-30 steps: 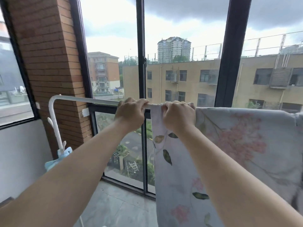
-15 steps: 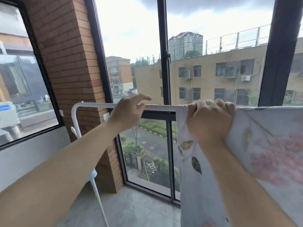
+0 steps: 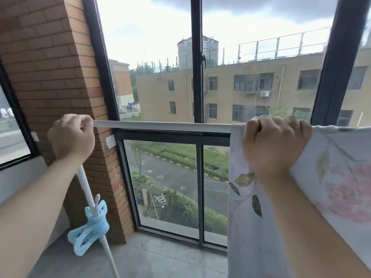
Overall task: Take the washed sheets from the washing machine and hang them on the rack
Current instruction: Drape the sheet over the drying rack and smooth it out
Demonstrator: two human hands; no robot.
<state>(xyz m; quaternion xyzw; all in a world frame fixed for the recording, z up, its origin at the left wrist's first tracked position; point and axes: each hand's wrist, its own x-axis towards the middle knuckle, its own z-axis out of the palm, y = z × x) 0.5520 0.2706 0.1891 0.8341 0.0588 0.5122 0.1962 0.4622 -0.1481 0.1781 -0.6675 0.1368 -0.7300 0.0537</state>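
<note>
Hands apart: the left hand (image 3: 70, 137) curls round the left end of the white metal rack rail (image 3: 160, 125); the right hand (image 3: 275, 145) clenches the pale floral fabric sheet (image 3: 325, 197), draped over that rail. Best drawn leftward, flat and unbunched.

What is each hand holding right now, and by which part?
The left hand grips the white rack bar at its left end. The right hand grips the floral sheet at its top edge, where it lies over the bar.
</note>
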